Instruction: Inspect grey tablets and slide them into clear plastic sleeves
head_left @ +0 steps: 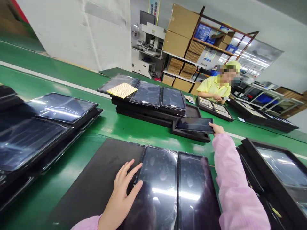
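My right hand [217,128] reaches forward and grips the right end of a dark glass screen panel [194,124], thumb on top. That panel lies over a black foam tray [192,135] at the end of a stack. Nearer to me, my left hand [124,188] has its fingers spread at the left edge of a film-covered screen panel [159,166]; whether the fingertips press on it I cannot tell. A second screen panel [194,172] lies beside it on the right. Bare black foam board [103,172] shows left of my hand.
Across the green table [105,123] stand stacked trays with screens [146,92] and a yellow dotted sheet [122,90] on top. More screens [62,107] are piled at left, and a black frame tray [275,166] at right. A co-worker [211,88] in yellow handles parts behind.
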`<state>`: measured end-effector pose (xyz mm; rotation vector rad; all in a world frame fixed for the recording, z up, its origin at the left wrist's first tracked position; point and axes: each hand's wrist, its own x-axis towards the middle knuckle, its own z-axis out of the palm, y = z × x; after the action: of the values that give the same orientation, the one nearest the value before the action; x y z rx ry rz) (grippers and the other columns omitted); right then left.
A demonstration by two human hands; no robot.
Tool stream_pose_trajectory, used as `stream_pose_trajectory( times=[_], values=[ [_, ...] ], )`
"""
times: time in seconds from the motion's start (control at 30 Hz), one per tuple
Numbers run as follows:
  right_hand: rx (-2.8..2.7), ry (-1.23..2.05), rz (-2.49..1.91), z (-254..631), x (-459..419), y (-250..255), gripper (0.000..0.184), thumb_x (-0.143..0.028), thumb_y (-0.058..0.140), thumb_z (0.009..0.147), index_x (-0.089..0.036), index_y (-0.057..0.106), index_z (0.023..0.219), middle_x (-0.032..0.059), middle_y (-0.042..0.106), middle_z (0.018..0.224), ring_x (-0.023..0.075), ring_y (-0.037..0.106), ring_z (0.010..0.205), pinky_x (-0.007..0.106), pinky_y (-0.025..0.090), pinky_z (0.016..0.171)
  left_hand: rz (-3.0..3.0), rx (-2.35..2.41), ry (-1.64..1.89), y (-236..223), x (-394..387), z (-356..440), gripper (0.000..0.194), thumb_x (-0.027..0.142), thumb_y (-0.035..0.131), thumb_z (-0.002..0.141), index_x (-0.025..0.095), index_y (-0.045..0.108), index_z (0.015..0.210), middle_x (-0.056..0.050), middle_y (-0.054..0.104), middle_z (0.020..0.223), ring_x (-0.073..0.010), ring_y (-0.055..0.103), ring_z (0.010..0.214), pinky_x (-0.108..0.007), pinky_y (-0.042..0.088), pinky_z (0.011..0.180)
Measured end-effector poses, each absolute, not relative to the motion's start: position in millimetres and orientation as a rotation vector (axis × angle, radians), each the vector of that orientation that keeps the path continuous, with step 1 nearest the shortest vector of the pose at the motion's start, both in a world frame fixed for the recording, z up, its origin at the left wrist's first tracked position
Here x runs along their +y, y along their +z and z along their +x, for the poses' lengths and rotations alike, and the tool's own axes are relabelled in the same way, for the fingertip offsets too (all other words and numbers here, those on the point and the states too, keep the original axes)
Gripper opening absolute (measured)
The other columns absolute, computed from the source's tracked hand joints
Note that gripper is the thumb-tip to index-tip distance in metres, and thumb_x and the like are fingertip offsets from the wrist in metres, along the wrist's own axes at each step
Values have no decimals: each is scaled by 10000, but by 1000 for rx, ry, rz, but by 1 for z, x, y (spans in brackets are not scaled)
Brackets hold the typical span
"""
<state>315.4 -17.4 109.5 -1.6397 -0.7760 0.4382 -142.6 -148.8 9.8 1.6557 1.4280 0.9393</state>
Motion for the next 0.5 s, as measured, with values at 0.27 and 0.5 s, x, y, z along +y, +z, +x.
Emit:
stream_pose_trajectory(
  times=[0.27, 0.5],
  values=[
    [-670, 392, -1533, 286, -146, 172, 332, -417, 644, 977, -165, 648, 1194, 73, 701, 1151, 203, 704, 963, 400, 612, 832, 1591, 1354, 1028, 15, -144, -138, 486, 607, 543, 865, 323, 723, 1217, -75, 585, 1477, -357, 385, 1497, -633, 346, 1207],
    [-719, 724, -1446, 140, -244, 121, 251, -497, 856, 638, -292, 714, 666, 8, 760, 689, 269, 749, 674, 386, 655, 623, 1388, 853, 833, 56, -158, -128, 593, 601, 627, 827, 243, 673, 1298, -122, 666, 1404, -322, 573, 1366, -499, 432, 1184]
  ],
)
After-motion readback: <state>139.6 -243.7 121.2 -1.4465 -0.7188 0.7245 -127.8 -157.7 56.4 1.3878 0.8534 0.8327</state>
